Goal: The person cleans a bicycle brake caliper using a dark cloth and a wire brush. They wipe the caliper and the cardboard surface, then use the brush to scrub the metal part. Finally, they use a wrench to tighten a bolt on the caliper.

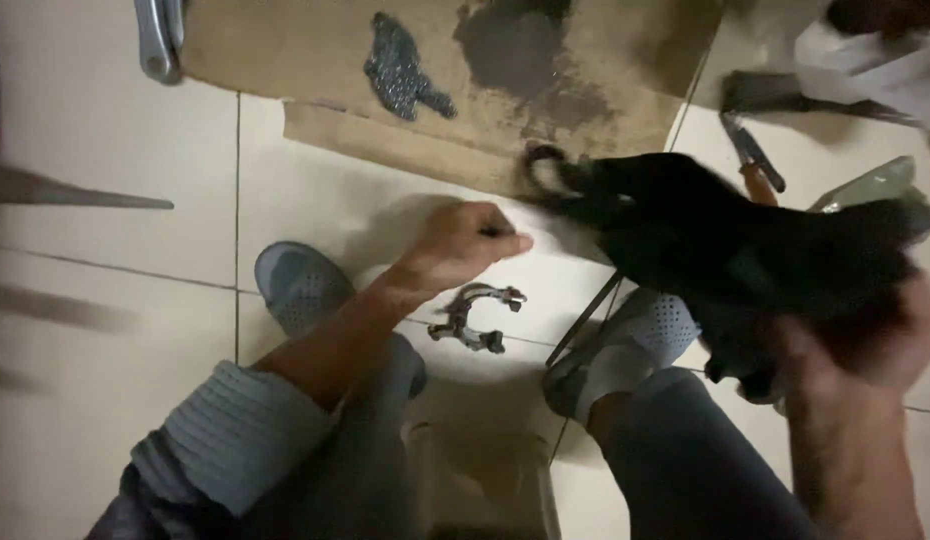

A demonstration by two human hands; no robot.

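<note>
My left hand [463, 245] hovers over the white tiled floor [115, 330] with its fingers curled shut, pinching the end of a black cloth [725, 245]. My right hand [865, 350] grips the bunched other end of that cloth at the right, blurred by motion. Just below my left hand a curved grey metal caliper part [475, 318] lies on the tiles between my two grey perforated shoes [300, 285] [625, 345].
A stained sheet of cardboard [385, 60] with dark grease patches lies ahead. A silver metal part [160, 40] rests at its top left corner. An orange-handled tool [755, 165] and a thin rod [585, 320] lie at the right. A beige stool [480, 485] stands between my legs.
</note>
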